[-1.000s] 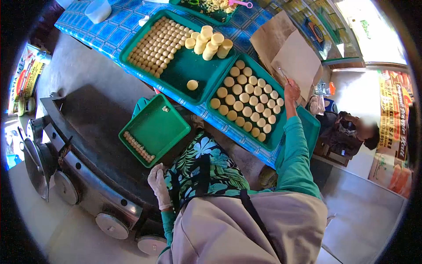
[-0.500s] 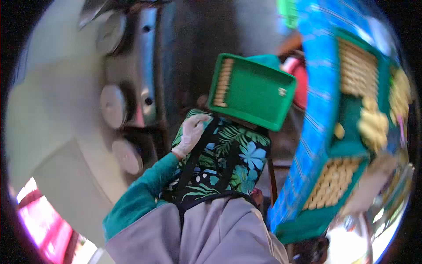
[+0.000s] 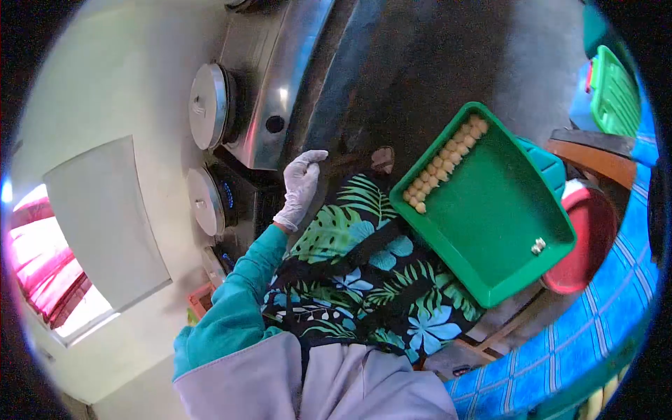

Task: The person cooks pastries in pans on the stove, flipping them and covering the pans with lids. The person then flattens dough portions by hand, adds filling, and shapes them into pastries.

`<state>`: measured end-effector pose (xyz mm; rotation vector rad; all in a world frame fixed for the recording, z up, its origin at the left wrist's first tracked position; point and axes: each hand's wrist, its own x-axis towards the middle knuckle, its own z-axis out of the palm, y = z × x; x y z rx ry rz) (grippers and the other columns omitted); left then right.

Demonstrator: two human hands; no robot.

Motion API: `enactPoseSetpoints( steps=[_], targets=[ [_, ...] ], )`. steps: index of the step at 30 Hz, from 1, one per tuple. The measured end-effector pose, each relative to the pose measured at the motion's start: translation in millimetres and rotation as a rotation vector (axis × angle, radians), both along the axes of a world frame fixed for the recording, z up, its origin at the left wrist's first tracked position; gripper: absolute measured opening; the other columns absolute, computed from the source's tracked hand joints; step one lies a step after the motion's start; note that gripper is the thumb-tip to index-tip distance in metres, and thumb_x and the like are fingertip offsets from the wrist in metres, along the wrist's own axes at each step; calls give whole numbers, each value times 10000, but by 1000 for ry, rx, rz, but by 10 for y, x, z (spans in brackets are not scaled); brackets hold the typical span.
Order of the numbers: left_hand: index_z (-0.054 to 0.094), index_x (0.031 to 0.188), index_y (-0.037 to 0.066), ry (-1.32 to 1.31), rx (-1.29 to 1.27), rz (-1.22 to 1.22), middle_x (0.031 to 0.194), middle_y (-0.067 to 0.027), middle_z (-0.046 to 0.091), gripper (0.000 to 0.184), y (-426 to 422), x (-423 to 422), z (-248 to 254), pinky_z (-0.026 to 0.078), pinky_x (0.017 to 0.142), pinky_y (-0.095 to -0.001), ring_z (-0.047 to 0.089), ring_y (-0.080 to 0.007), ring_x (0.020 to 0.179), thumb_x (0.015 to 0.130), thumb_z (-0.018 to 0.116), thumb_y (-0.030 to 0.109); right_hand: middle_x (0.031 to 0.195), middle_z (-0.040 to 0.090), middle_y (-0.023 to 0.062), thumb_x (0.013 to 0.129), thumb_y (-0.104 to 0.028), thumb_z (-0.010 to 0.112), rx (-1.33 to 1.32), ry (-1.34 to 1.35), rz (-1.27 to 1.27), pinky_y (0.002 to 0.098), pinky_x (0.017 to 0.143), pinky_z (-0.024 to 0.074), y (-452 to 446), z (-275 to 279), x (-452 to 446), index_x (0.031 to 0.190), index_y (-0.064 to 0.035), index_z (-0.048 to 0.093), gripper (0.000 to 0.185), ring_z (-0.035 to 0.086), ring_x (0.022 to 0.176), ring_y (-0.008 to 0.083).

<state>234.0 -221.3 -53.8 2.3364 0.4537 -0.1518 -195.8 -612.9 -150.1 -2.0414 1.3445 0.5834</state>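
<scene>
My left hand (image 3: pixel 301 187), in a white glove, is raised beside the stove, left of my patterned apron (image 3: pixel 364 259). Its fingers are loosely curled with a gap at the thumb, and nothing shows in them. To its right, a green tray (image 3: pixel 483 210) sits tilted in view above the apron. Small round dough balls (image 3: pixel 446 162) line its upper left side in rows, and a little white piece (image 3: pixel 538 246) lies near its lower right corner. My right hand is outside the view.
Two lidded pots (image 3: pixel 208 106) stand on the metal stove (image 3: pixel 269 91) at the left, a blue flame by the lower one. At the right are a red tub (image 3: pixel 588 234), a green-lidded box (image 3: pixel 616 94) and a table with blue checked cloth (image 3: pixel 560 350).
The view has swung left from the table to the stove. My right hand, earlier over the paper with a thin tool, has left the view. My left hand now appears nearer the pots.
</scene>
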Motion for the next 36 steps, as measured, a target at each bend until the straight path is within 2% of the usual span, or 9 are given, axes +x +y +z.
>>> enactPoseSetpoints(
  steps=[4, 7, 11, 18, 21, 25, 29, 34, 36],
  targets=[
    [690, 1046, -3, 40, -23, 154, 975, -67, 704, 227, 365, -111, -134, 500, 847, -268, 647, -138, 915, 877, 539, 11, 912, 669, 174, 842, 41, 537, -38, 32, -24, 369, 743, 492, -59, -195, -87, 956, -21, 682, 195, 628, 838, 311],
    [689, 1061, 19, 73, -155, 371, 949, -54, 693, 232, 489, -137, -262, 516, 709, -246, 644, -111, 852, 952, 584, 196, 914, 669, 173, 844, 37, 538, -67, 35, -39, 367, 742, 493, -92, -373, -138, 959, -21, 682, 193, 629, 837, 309],
    [685, 1045, 4, 66, -282, 452, 939, -62, 694, 261, 649, -105, -402, 526, 699, -262, 656, -132, 830, 957, 577, 225, 916, 670, 172, 846, 32, 539, -103, 30, -56, 366, 741, 493, -76, -490, -204, 963, -21, 681, 191, 629, 836, 306],
    [661, 1027, -31, -107, -283, 309, 926, -99, 693, 316, 1007, 248, -257, 531, 710, -302, 662, -183, 814, 953, 573, 264, 921, 671, 170, 851, 23, 541, -140, 17, -92, 363, 740, 494, -124, -660, -352, 970, -21, 681, 188, 631, 834, 301],
    [645, 1017, -32, -44, -318, 539, 922, -110, 690, 429, 986, 505, -99, 501, 716, -309, 646, -191, 798, 978, 527, 378, 922, 671, 169, 853, 18, 542, -145, 22, -101, 362, 740, 495, -118, -679, -421, 972, -22, 680, 187, 631, 833, 299],
    [614, 1066, -25, -55, -516, 596, 933, -126, 691, 485, 1309, 644, -167, 489, 669, -324, 635, -220, 771, 986, 487, 437, 925, 672, 167, 856, 13, 543, -155, 31, -120, 360, 739, 495, -97, -674, -493, 976, -22, 680, 185, 632, 832, 296],
    [612, 1081, 1, 34, -603, 656, 966, -126, 691, 418, 1671, 736, -195, 502, 661, -348, 639, -227, 790, 981, 502, 391, 927, 673, 166, 858, 8, 545, -162, 42, -138, 358, 739, 496, -102, -676, -549, 980, -22, 679, 184, 632, 831, 294],
    [604, 1100, 7, 89, -530, 710, 1020, -138, 690, 347, 1569, 868, -86, 523, 667, -355, 650, -237, 787, 964, 511, 313, 930, 673, 165, 861, 1, 546, -164, 50, -137, 356, 738, 496, -102, -685, -561, 985, -22, 679, 183, 633, 829, 290],
    [607, 1096, 18, 256, -753, 779, 1056, -156, 687, 308, 1575, 927, -43, 528, 646, -360, 659, -240, 789, 964, 499, 274, 931, 674, 164, 863, -2, 547, -162, 55, -138, 355, 738, 496, -110, -676, -568, 987, -22, 679, 182, 633, 829, 289]
  ],
)
